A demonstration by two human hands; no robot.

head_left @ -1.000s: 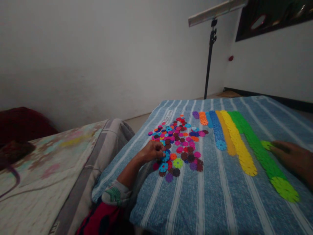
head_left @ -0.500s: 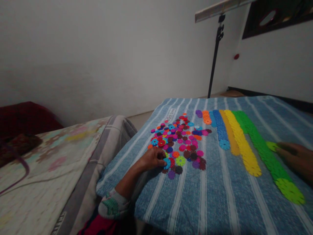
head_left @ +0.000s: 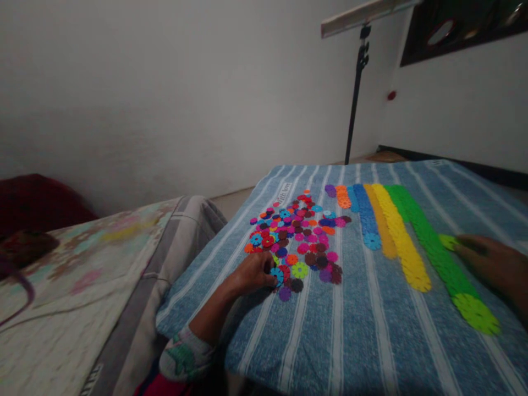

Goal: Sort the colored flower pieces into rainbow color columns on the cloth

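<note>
My left hand [head_left: 253, 273] is closed at the near left edge of a mixed pile of notched plastic discs [head_left: 305, 231]. Its fingertips pinch a light blue disc [head_left: 277, 276], partly covered by them. Close by lie a lime disc [head_left: 300, 269], a purple disc [head_left: 285, 294] and red, orange and dark ones. On the right, my right hand [head_left: 487, 258] is closed on a lime-green disc [head_left: 447, 242], just right of the overlapping green row [head_left: 437, 242]. A larger-looking lime disc [head_left: 476, 313] forms that row's near end.
Yellow [head_left: 402, 236], mustard [head_left: 380, 220], blue [head_left: 366, 212] and short orange rows [head_left: 343, 197] lie left of the green one, on a blue striped cloth [head_left: 313, 341]. A bed [head_left: 82, 286] adjoins on the left. A black stand [head_left: 353, 104] rises behind.
The view has shifted slightly, moving everything a little left in the picture. My left hand stays at the light blue disc, and my right hand still holds the lime-green disc.
</note>
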